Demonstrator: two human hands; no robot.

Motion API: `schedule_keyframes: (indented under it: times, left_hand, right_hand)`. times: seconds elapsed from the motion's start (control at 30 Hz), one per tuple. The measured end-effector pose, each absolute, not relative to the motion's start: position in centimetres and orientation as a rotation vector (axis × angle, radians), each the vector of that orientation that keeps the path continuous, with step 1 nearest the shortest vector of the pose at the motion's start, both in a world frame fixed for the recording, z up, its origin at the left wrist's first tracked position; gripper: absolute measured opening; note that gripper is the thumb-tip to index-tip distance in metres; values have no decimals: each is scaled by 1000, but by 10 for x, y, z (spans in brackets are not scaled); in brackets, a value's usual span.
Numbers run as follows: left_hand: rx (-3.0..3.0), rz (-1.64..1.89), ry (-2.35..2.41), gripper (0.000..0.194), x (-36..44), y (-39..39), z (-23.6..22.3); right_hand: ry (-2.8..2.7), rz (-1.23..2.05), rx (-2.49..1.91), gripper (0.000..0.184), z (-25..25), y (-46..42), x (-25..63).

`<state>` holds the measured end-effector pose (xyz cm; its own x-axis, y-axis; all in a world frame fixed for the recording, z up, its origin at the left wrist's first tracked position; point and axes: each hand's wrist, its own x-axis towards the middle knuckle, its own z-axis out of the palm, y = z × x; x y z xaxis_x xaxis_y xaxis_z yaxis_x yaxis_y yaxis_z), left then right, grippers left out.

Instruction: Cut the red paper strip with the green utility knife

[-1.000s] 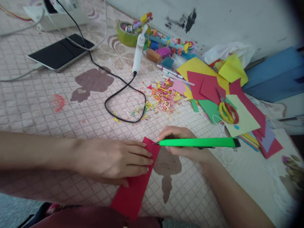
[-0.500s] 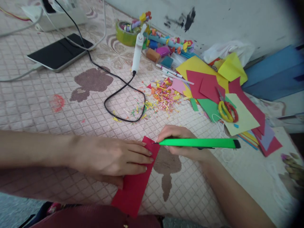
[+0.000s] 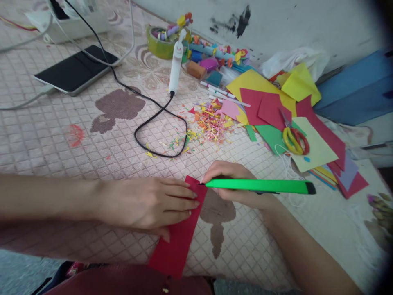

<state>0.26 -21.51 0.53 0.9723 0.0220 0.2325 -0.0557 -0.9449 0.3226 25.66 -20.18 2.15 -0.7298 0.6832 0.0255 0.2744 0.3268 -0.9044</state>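
Note:
A red paper strip [image 3: 175, 250] lies slanted on the patterned tablecloth, its near end at the table's front edge. My left hand [image 3: 150, 203] rests flat across it, fingers stretched towards its right side and thumb on the paper. My right hand [image 3: 229, 174] is closed round a green pen [image 3: 258, 186] with a black back end. The pen lies almost level in view, its thin dark tip at the strip's far end, just beyond my left fingertips. Part of the right fingers is hidden behind the pen.
Beyond my hands lie paper scraps [image 3: 213, 123], a white glue gun [image 3: 176, 67] with a looped black cord, and a tablet [image 3: 76, 69]. To the right are coloured paper sheets [image 3: 254, 106] and scissors [image 3: 294, 139]. Tape [image 3: 159, 48] and a power strip [image 3: 73, 28] stand at the back.
The red strip's near end has shifted slightly right in view, and my left thumb sits a little further right. The pen tip stays near the strip's far end.

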Motion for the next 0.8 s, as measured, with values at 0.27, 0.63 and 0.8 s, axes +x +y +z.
schedule_keyframes:
  times: [0.27, 0.63, 0.8]
  left_hand:
    - [2785, 311, -77, 34, 0, -211, 8]
    - [2749, 374, 63, 35, 7, -226, 2]
    - [2760, 329, 53, 36, 6, -225, 3]
  right_hand:
    - [-2221, 1373, -848, 17, 23, -201, 257]
    - [-2238, 1398, -752, 18, 22, -195, 259]
    - [-2234, 1406, -749, 20, 21, -195, 260]
